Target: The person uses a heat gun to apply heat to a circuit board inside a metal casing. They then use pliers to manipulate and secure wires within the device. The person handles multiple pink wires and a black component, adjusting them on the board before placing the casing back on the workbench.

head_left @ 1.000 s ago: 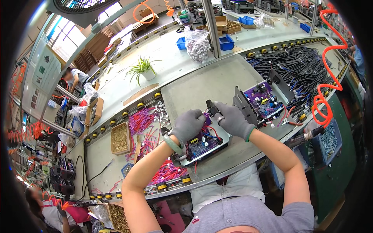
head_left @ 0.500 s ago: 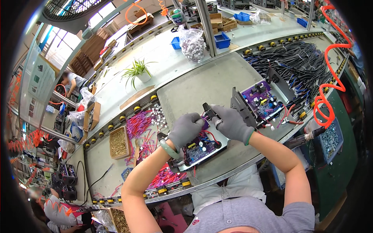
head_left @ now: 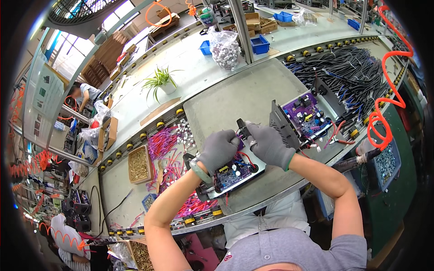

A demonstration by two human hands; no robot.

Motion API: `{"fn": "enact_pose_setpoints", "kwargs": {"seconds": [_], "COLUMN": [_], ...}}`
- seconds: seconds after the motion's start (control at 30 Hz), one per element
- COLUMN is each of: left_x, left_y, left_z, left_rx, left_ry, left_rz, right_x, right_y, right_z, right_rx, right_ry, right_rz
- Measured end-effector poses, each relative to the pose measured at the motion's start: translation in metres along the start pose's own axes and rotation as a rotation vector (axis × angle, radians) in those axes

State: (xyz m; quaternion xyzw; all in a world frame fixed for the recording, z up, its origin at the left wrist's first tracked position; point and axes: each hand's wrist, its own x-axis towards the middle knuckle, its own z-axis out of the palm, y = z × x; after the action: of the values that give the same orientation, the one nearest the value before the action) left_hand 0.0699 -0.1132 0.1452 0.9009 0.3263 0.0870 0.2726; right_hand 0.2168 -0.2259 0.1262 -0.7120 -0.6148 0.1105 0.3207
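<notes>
In front of me lies an opened electronic unit with a purple circuit board (head_left: 230, 177) in a pale metal tray. My left hand (head_left: 220, 150), in a grey glove, is over the board's far left part with its fingers curled closed; what they hold is hidden. My gloved right hand (head_left: 270, 144) is closed on a black panel (head_left: 243, 129) at the unit's far right end. The two hands nearly meet. A red wire (head_left: 246, 156) arches over the board between them. To the right stands a second opened unit (head_left: 306, 115), untouched.
Black cables (head_left: 348, 74) are heaped at the right. Pink and purple wires (head_left: 162, 143) lie at the left beside a box of brass-coloured parts (head_left: 140, 165). A red coiled hose (head_left: 379, 122) hangs right. A potted plant (head_left: 167, 86) and bag of white parts (head_left: 225, 50) stand beyond.
My hands stay at nearly the same place on the unit, the right one turned slightly. The view has shifted a little. At the far lower left, another person has moved.
</notes>
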Motion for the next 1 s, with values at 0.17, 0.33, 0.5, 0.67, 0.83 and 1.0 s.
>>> {"fn": "enact_pose_setpoints", "kwargs": {"seconds": [0.17, 0.33, 0.5, 0.67, 0.83, 1.0], "left_x": [0.008, 0.009, 0.009, 0.027, 0.047, 0.041], "left_y": [0.006, 0.026, 0.048, 0.1, 0.122, 0.116], "left_z": [-0.01, -0.01, -0.016, -0.017, 0.035, 0.045], "left_rx": [0.182, 0.354, 0.664, 0.477, 0.522, 0.25], "left_ry": [-0.117, -0.09, -0.16, 0.251, 0.042, -0.223], "left_rz": [0.07, 0.053, 0.079, 0.382, 0.444, 0.28], "right_x": [0.002, 0.001, 0.012, -0.008, -0.023, -0.043], "right_y": [-0.008, -0.005, 0.01, 0.017, 0.126, 0.145], "right_z": [-0.003, -0.007, 0.027, -0.074, -0.183, -0.147], "right_rx": [-0.052, -0.049, -0.086, 0.155, -0.451, -0.539], "right_ry": [-0.078, -0.078, -0.08, 0.286, 0.749, 0.252], "right_rz": [0.038, 0.058, 0.069, -0.134, 0.268, 0.64]}}
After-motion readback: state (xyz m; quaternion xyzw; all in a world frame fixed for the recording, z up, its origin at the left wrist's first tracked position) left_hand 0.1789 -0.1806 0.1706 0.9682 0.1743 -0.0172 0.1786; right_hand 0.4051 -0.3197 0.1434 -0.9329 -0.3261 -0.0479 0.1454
